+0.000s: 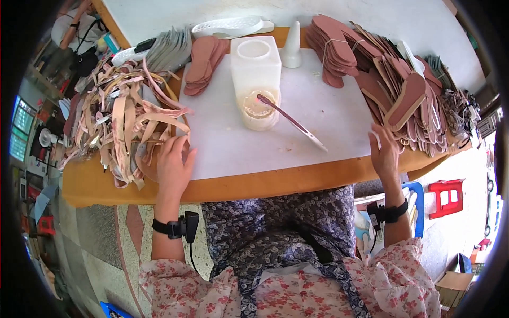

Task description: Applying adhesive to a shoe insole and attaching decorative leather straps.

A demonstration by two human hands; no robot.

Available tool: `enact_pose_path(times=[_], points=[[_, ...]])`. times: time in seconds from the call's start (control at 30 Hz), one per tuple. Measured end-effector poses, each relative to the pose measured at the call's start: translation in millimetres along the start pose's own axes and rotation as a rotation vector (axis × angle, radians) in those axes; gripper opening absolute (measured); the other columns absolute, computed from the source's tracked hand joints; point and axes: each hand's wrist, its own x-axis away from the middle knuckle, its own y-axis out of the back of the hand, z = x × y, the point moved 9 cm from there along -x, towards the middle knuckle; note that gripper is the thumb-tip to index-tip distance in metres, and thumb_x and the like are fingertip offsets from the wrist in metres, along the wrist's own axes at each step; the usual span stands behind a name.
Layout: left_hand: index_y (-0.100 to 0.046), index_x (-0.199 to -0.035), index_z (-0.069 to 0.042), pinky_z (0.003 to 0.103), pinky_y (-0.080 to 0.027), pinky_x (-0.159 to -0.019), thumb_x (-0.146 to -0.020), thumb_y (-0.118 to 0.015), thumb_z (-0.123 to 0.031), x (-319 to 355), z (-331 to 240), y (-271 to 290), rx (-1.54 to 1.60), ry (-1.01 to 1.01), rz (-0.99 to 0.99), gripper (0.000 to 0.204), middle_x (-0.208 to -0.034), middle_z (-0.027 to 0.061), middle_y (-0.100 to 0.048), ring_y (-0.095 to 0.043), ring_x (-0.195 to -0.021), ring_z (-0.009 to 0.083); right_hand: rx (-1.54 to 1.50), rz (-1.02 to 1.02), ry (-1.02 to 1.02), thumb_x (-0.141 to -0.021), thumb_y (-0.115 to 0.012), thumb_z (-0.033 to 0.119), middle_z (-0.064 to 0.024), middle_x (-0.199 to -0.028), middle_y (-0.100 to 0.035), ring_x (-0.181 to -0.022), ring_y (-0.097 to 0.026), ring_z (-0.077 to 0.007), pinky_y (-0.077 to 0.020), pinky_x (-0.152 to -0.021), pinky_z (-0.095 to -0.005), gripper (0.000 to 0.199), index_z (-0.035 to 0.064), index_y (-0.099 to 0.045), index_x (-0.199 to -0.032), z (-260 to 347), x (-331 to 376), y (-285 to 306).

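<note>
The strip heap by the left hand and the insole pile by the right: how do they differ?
The strip heap is a loose tangle; the insole pile overlaps in layers.
Pieces in the strip heap are long, narrow ribbons; those in the insole pile are flat and sole-shaped.
Both hold many pieces, show pinkish and tan tones, and flank the white work surface.

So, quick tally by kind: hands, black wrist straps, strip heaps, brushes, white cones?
Hands, left and right: 2
Black wrist straps, left and right: 2
Strip heap: 1
Brush: 1
White cone: 1
Total: 7
</note>
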Motion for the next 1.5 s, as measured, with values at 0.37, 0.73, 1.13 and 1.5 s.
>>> enact_pose_path(times=[0.37, 0.73, 1.13, 1.5], points=[[-0.054, -0.135, -0.021, 0.055, -0.024, -0.109, -0.089, -0.062, -0.025, -37.4, 14.1, -6.8, -0.484, -0.121, 0.114, 0.047, -0.141, 0.0068, -0.046, -0.039, -0.133, 0.0299, 0.172, 0.143, -0.115, -0.088, -0.062, 0.016, -0.0147, -0.118, -0.06, -0.108, -0.058, -0.0362, -0.0454, -0.092, -0.0423, 0.029, 0.0038, -0.063, -0.114, -16.9, 7.4, -28.0], [-0.046, -0.138, -0.007, 0.047, -0.032, -0.11, -0.092, -0.058, -0.028, -37.9, 55.2, 0.0, -0.39, 0.006, 0.183, 0.052, -0.142, 0.0153, -0.046, -0.046, -0.126, 0.0361, 0.117, 0.161, -0.191, -0.09, -0.06, 0.017, -0.0188, -0.122, -0.058, -0.113, -0.055, -0.0385, -0.044, -0.097, -0.0438, 0.03, -0.0003, -0.062, -0.115, -28.9, 9.0, -32.3], [-0.042, -0.139, -0.005, 0.044, -0.036, -0.108, -0.089, -0.059, -0.014, -44.7, 98.6, -0.5, -0.458, 0.097, 0.225, 0.053, -0.14, 0.0169, -0.048, -0.048, -0.125, 0.0368, 0.153, 0.186, -0.21, -0.091, -0.061, 0.021, -0.0172, -0.124, -0.057, -0.114, -0.054, -0.0377, -0.0443, -0.096, -0.0446, 0.036, 0.0, -0.058, -0.12, -29.8, 17.9, -32.0], [-0.043, -0.139, -0.002, 0.042, -0.04, -0.105, -0.088, -0.059, -0.013, -47.6, 117.4, 9.5, -0.217, 0.248, 0.309, 0.054, -0.141, 0.0208, -0.047, -0.047, -0.127, 0.0377, 0.094, 0.124, -0.218, -0.088, -0.064, 0.022, -0.0204, -0.122, -0.056, -0.113, -0.053, -0.039, -0.0434, -0.096, -0.0455, 0.042, -0.0002, -0.057, -0.123, -25.1, 15.1, -33.7]])
